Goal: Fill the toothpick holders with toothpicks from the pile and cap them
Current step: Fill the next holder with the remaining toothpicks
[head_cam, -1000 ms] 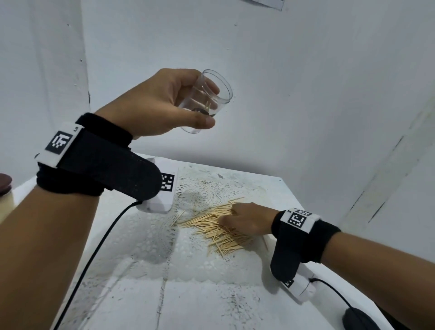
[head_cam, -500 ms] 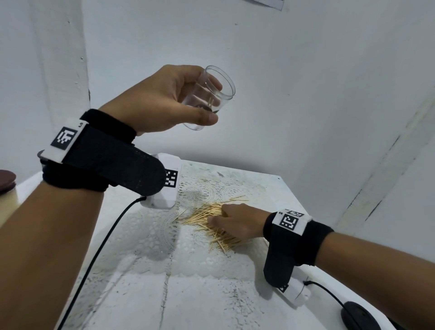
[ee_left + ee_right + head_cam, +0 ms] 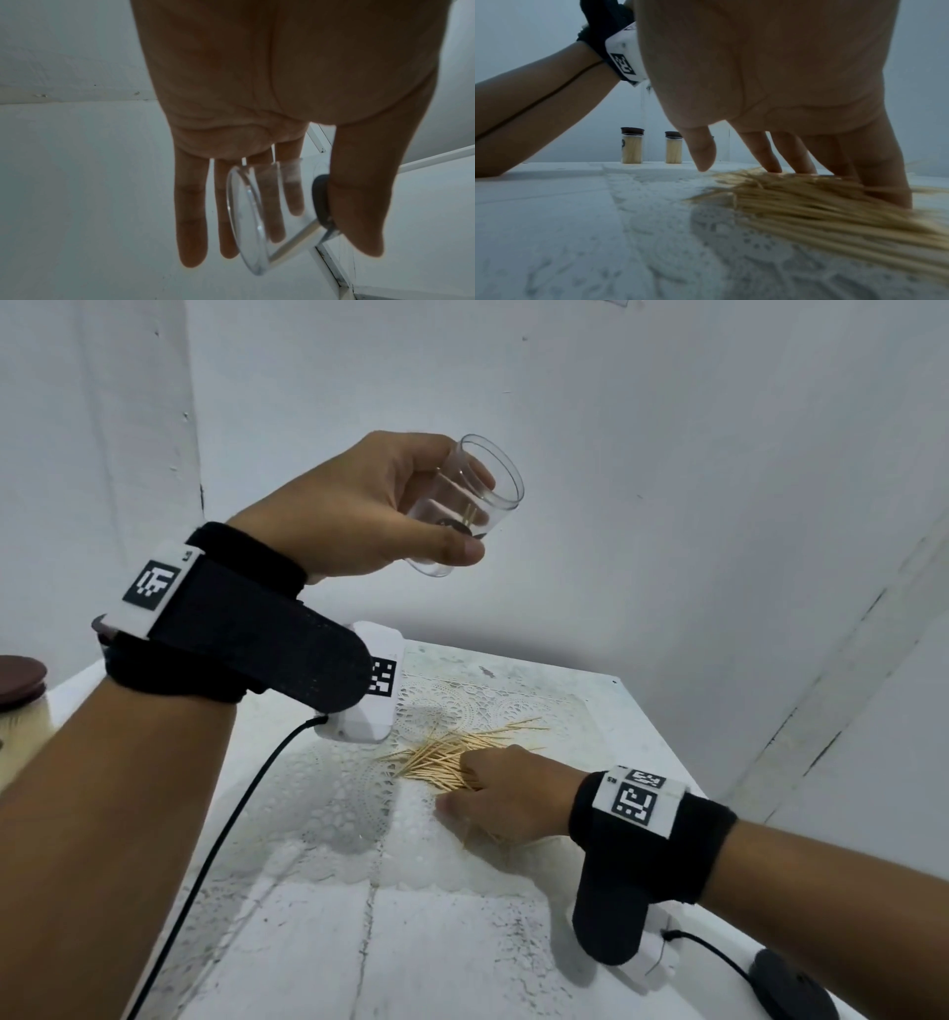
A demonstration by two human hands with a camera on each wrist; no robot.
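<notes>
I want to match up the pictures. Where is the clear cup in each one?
Head view: the clear cup is upper middle, tilted, held up by the left hand.
Left wrist view: low centre, between fingers and thumb.
Right wrist view: not in it.
Shared landmark: the left hand holding it.

The left hand (image 3: 359, 516) grips a clear toothpick holder (image 3: 464, 505) tilted in the air, a couple of toothpicks inside; the right hand (image 3: 508, 793) rests on the toothpick pile (image 3: 447, 757) on the white worktop (image 3: 462, 958).
</notes>
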